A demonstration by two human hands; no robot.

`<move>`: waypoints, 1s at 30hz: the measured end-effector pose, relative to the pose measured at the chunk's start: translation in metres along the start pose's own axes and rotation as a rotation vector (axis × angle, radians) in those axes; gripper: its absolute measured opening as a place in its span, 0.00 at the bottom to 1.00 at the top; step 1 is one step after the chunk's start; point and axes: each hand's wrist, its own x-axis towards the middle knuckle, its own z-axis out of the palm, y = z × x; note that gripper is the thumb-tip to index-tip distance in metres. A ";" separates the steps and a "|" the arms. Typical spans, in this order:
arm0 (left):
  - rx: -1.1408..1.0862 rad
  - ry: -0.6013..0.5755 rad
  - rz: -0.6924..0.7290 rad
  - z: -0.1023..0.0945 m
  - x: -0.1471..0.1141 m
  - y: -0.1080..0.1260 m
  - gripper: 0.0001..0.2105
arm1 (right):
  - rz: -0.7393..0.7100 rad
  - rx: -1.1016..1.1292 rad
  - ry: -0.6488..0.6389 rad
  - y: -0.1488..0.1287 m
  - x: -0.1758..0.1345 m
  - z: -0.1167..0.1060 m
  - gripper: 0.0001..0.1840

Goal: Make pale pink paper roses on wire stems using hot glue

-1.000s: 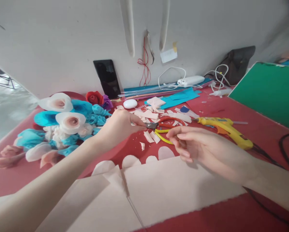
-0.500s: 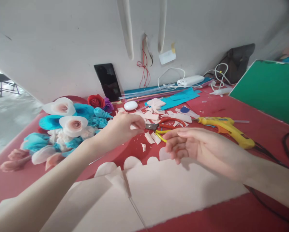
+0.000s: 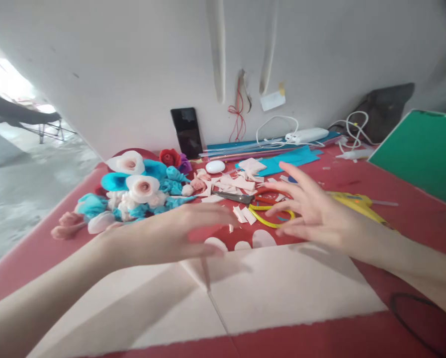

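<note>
Over pale paper (image 3: 282, 288) on the red worktop (image 3: 319, 343), my blurred left hand (image 3: 174, 231) has its grip loosely parted; my right hand (image 3: 315, 214) spreads wide by the scissors (image 3: 236, 197), contact unclear. Beyond lie pale scraps (image 3: 241, 183), with flowers (image 3: 144, 187) leftward, yellow glue gun (image 3: 353, 200) rightward.

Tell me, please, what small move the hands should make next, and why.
Perhaps lower the left hand onto the pale sheet to flatten it: the hand looks empty and is near the sheet's far edge, where a fold shows.
</note>
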 end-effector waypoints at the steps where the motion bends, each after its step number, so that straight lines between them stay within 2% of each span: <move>1: -0.002 -0.014 0.055 0.004 -0.008 -0.003 0.18 | 0.024 -0.032 -0.069 0.002 0.000 0.000 0.48; 2: 0.028 -0.010 0.067 0.008 -0.016 -0.005 0.21 | 0.064 -0.074 -0.115 0.004 -0.001 0.000 0.46; 4: 0.074 -0.034 0.054 0.016 -0.030 -0.008 0.24 | 0.161 -0.143 -0.159 0.005 -0.002 0.003 0.37; 7: 0.078 -0.053 0.028 0.026 -0.041 -0.009 0.18 | 0.207 -0.150 -0.180 0.002 -0.003 0.011 0.24; 10: 0.070 -0.031 0.048 0.030 -0.044 -0.010 0.12 | 0.183 -0.114 -0.290 0.000 -0.004 0.019 0.15; 12: 0.077 0.001 0.059 0.031 -0.045 -0.010 0.12 | 0.199 -0.098 -0.377 0.000 -0.006 0.022 0.14; 14: 0.088 0.045 0.072 0.032 -0.045 -0.008 0.11 | 0.215 -0.094 -0.411 0.002 -0.009 0.025 0.16; 22: 0.058 0.224 0.139 0.028 -0.031 0.028 0.08 | 0.186 -0.196 -0.352 -0.004 -0.024 0.041 0.18; 27: 0.075 0.377 0.257 0.025 -0.014 0.041 0.09 | 0.228 -0.057 -0.383 -0.007 -0.025 0.045 0.19; 30: 0.061 0.457 0.288 0.030 -0.006 0.043 0.08 | 0.219 0.024 -0.382 -0.009 -0.024 0.045 0.18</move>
